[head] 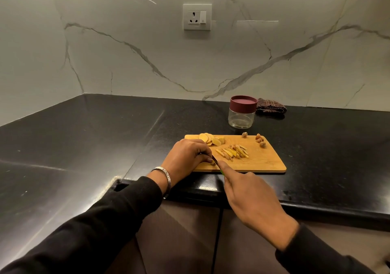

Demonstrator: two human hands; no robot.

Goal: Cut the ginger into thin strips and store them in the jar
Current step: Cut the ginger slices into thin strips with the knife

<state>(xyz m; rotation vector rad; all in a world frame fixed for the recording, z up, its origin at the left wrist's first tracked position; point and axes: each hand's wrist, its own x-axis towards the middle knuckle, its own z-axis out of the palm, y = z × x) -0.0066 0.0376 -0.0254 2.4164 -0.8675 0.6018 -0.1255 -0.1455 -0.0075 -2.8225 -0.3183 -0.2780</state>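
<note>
A wooden cutting board [263, 162] lies on the black counter. On it are round ginger slices [207, 139] at the back left, a pile of thin ginger strips [234, 154] in the middle, and knobbly ginger trimmings [260, 140] at the back right. My left hand [187, 157] pins a small ginger piece [212, 163] at the board's front left with curled fingers. My right hand [251, 200] grips a knife [215, 160] with a green handle, index finger along its back, blade down beside the left fingertips. A clear glass jar [241, 115] with a maroon lid stands closed behind the board.
A folded checked cloth [271, 106] lies right of the jar against the marble wall. A wall socket [197, 17] sits above. The counter edge [316, 208] runs just in front of the board, with cabinet doors below.
</note>
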